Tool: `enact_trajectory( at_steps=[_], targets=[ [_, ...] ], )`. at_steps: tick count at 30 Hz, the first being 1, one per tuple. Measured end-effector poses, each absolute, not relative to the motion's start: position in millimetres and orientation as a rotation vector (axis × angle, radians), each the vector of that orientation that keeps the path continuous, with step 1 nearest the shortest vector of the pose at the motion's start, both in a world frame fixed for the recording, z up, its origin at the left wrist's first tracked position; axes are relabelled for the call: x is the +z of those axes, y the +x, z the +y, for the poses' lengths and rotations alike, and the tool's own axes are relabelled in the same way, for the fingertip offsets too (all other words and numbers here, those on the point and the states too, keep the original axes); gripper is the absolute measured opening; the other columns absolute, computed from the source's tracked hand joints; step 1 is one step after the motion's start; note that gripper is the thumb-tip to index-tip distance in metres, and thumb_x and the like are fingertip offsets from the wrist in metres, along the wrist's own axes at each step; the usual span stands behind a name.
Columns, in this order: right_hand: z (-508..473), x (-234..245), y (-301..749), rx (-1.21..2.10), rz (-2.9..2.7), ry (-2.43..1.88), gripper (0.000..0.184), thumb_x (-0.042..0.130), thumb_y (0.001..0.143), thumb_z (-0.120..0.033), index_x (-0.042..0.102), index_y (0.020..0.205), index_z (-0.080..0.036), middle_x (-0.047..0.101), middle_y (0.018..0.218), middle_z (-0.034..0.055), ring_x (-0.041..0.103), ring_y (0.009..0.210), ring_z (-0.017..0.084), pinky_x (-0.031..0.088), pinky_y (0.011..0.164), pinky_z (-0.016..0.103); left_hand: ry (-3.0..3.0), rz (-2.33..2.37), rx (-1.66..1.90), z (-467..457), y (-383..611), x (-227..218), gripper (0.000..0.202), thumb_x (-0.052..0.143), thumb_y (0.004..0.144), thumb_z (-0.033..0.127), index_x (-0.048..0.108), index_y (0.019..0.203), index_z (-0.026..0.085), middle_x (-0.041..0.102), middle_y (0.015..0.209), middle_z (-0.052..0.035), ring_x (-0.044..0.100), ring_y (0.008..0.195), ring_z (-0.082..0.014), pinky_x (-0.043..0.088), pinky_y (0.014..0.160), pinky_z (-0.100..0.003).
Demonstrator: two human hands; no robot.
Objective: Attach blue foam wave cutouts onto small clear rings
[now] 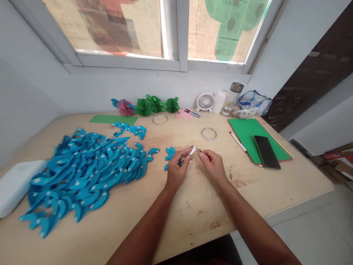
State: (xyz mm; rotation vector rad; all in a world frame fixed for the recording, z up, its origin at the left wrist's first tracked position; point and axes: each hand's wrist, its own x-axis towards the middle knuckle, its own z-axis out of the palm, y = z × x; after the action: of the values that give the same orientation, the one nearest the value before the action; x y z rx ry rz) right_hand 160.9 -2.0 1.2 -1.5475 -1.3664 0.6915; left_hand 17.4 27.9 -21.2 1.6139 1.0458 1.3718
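Over the middle of the table, my left hand is closed, pinching a small white strip between thumb and fingertips. My right hand is also closed, around a small pink-handled tool whose dark tip points at the strip; its exact kind is mostly covered by the fingers. Small blue cut pieces lie just behind and beneath my left hand. Farther left spreads a large heap of curved blue paper pieces dotted with white squares.
Two tape rolls lie behind my hands. At right are a pen, green sheets and a phone. Along the wall stand green paper shapes, scissors, a fan and a bottle. A white box sits left.
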Motion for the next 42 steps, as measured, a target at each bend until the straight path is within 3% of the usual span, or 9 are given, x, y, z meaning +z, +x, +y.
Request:
enact_trajectory(
  at_steps=[23,37,42],
  targets=[
    [-2.6,1.2,159.3,0.7,-1.398,-1.517,0.037,0.05,0.081,-0.049,0.062,0.073,-0.016,0.043,0.057,-0.0029,0.037,0.055,0.01,0.028,0.051,0.023,1.663,0.99,1.361,28.3,16.1,-22.1,0.022,0.055,0.084,0.03,0.068,0.098,0.02,0.068,0.085,-0.0043,0.062,0.08,-0.0163,0.048,0.076,-0.028],
    [-2.8,-0.7,156.9,0.76,-1.376,-1.478,0.036,0.051,0.081,-0.048,0.066,0.073,-0.016,0.057,0.064,0.0,0.047,0.058,0.012,0.035,0.055,0.023,1.684,0.969,1.322,28.2,17.3,-24.8,0.024,0.054,0.085,0.031,0.068,0.1,0.02,0.068,0.081,-0.0042,0.062,0.077,-0.016,0.047,0.071,-0.028],
    [-3.3,-1.1,157.3,0.734,-1.397,-1.47,0.035,0.05,0.082,-0.046,0.067,0.074,-0.016,0.056,0.063,-0.0007,0.045,0.057,0.011,0.034,0.055,0.023,1.682,0.97,1.32,27.2,17.6,-22.6,0.024,0.055,0.083,0.03,0.068,0.101,0.02,0.068,0.083,-0.0044,0.062,0.078,-0.0161,0.048,0.071,-0.028]
  ],
)
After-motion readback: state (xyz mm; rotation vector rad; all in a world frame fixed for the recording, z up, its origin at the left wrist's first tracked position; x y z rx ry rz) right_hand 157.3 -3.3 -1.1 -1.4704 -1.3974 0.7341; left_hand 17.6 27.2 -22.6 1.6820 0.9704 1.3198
